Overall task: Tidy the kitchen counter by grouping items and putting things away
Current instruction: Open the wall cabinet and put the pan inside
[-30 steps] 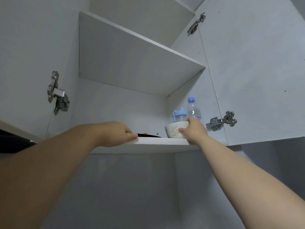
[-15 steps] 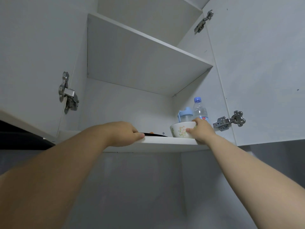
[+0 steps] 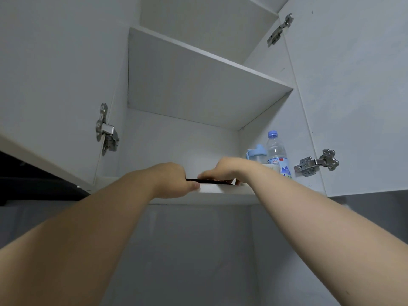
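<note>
A thin black flat dish (image 3: 212, 181) lies on the lowest shelf (image 3: 223, 189) of an open wall cabinet, seen edge-on from below. My left hand (image 3: 174, 182) grips its left rim, thumb underneath. My right hand (image 3: 227, 171), slightly blurred, curls over its right part from above. Only a sliver of a white bowl (image 3: 272, 167) shows behind my right wrist. Further back in the shelf's right corner stand a clear water bottle (image 3: 277, 154) with a blue cap and a blue-lidded cup (image 3: 256, 153).
Both cabinet doors stand open, with metal hinges at the left (image 3: 106, 131) and right (image 3: 315, 163). A bare upper shelf (image 3: 198, 85) hangs above. A grey wall runs below the cabinet.
My right hand left the white bowl and moved left onto the black dish. My left hand kept its hold on the dish's rim. The camera shifted slightly.
</note>
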Motion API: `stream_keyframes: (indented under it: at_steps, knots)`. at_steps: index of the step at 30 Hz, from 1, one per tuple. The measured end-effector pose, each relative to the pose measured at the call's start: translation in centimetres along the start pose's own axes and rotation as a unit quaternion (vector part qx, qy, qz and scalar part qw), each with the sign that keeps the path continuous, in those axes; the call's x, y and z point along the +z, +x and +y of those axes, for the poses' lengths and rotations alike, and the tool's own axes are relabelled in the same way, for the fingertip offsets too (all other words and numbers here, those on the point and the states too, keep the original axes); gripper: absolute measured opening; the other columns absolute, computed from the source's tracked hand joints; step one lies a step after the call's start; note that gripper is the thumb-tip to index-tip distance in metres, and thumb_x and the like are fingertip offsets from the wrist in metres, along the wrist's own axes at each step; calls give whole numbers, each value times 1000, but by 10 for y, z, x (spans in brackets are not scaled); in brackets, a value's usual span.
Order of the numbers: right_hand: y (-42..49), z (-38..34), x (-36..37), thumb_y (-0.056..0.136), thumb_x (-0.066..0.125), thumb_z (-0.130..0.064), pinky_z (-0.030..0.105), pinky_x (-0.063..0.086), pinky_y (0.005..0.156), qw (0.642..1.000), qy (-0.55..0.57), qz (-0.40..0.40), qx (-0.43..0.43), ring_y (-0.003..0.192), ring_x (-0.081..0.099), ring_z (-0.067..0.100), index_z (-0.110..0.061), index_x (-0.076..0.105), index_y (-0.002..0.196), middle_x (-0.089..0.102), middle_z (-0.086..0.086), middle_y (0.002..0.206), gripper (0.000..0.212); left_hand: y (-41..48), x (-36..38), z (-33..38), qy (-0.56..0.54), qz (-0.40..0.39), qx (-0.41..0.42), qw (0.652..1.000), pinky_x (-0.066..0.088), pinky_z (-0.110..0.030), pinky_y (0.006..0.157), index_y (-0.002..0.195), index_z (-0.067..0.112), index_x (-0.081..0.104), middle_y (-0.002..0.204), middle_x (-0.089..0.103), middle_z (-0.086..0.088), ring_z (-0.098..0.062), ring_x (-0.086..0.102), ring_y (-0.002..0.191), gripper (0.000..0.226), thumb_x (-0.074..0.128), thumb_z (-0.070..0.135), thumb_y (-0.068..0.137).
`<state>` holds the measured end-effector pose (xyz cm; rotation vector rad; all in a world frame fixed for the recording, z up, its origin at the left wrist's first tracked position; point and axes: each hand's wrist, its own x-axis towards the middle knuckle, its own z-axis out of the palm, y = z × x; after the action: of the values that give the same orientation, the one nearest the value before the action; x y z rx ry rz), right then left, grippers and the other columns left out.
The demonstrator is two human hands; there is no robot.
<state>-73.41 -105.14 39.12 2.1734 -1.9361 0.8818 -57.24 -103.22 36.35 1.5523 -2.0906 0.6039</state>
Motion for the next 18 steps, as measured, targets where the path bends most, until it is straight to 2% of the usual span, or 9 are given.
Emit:
stream_keyframes:
  at_steps: [3,6,9,12,14,16,18]
  knots:
    - [1,-6,-1,88,55,-39,25,43,58,998,-60,-8,-1,58,52,14,-16,54,68,58,0,70,31,0,1,0,10,7,1,1000,30,-29,51,64,17,47,65,48,0,-13,44,58,48,43,54,93]
    - [9,-3,0,86,62,-26,23,36,47,994,-89,65,-1,54,47,16,-12,49,62,51,1,62,31,2,3,-1,11,15,1,1000,31,-28,52,63,17,47,66,49,0,-13,45,59,48,43,55,93]
    - [17,13,-1,70,82,-41,26,31,43,987,-46,155,14,56,46,20,-12,42,60,45,0,56,50,2,4,-1,18,20,1,1000,30,-28,52,62,17,45,65,47,0,-13,44,58,48,42,54,93]
    - [18,33,-6,55,86,-55,26,32,42,978,-6,208,31,43,35,16,-12,34,53,37,-1,45,67,0,3,0,21,23,4,1000,30,-28,53,62,19,42,65,44,1,-12,42,58,47,40,52,95]
    - [19,47,-10,51,81,-65,27,35,46,967,16,249,43,45,36,15,-11,37,58,38,-2,51,70,-1,4,-1,25,25,6,999,31,-29,56,62,18,42,66,44,0,-14,42,60,47,39,52,95]
    - [20,59,-12,49,76,-73,26,31,46,961,31,270,55,48,40,14,-9,46,69,43,-2,60,73,-1,5,-1,18,31,7,999,32,-29,61,67,11,48,71,49,-8,-18,42,63,51,38,53,95]
    - [19,71,-15,57,80,-64,26,28,46,946,83,305,65,53,44,18,-13,45,72,43,-2,60,64,0,6,-1,14,33,8,999,33,-30,62,70,5,49,75,54,-10,-17,41,61,57,34,55,95]
